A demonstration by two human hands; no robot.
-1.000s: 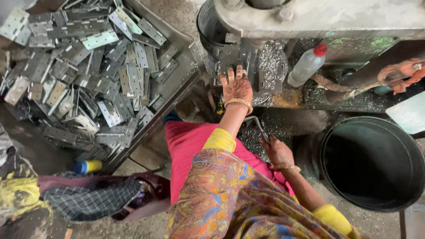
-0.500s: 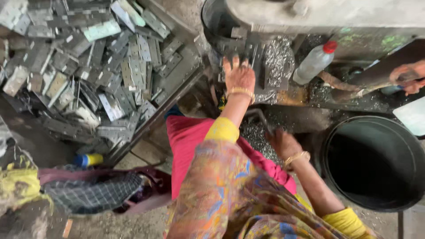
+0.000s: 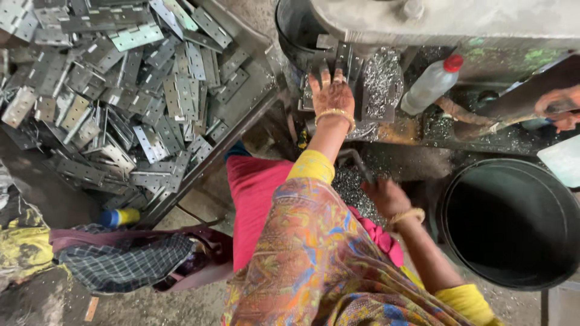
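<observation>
My left hand (image 3: pixel 331 95) reaches up to the press machine (image 3: pixel 423 21) and lies flat, fingers spread, on grey metal hinge plates (image 3: pixel 345 60) standing in the machine's bed. My right hand (image 3: pixel 386 196) is lower, over my pink lap cloth (image 3: pixel 254 193), with its fingers curled around the end of a bent metal handle (image 3: pixel 356 160); it is blurred. Both wrists wear gold bangles and both sleeves are yellow. Metal shavings (image 3: pixel 380 75) cover the machine bed to the right of my left hand.
A metal tray (image 3: pixel 241 121) heaped with several hinge plates (image 3: pixel 121 108) fills the left. A black bucket (image 3: pixel 513 223) stands at the right, a white bottle with a red cap (image 3: pixel 432 84) on the bed. Another person's hand (image 3: pixel 559 108) shows at the right edge. A checked bag (image 3: pixel 127 259) lies lower left.
My left hand has stayed on the plates at the machine. My right hand has shifted slightly up and left toward the bent handle. The view has tilted a little.
</observation>
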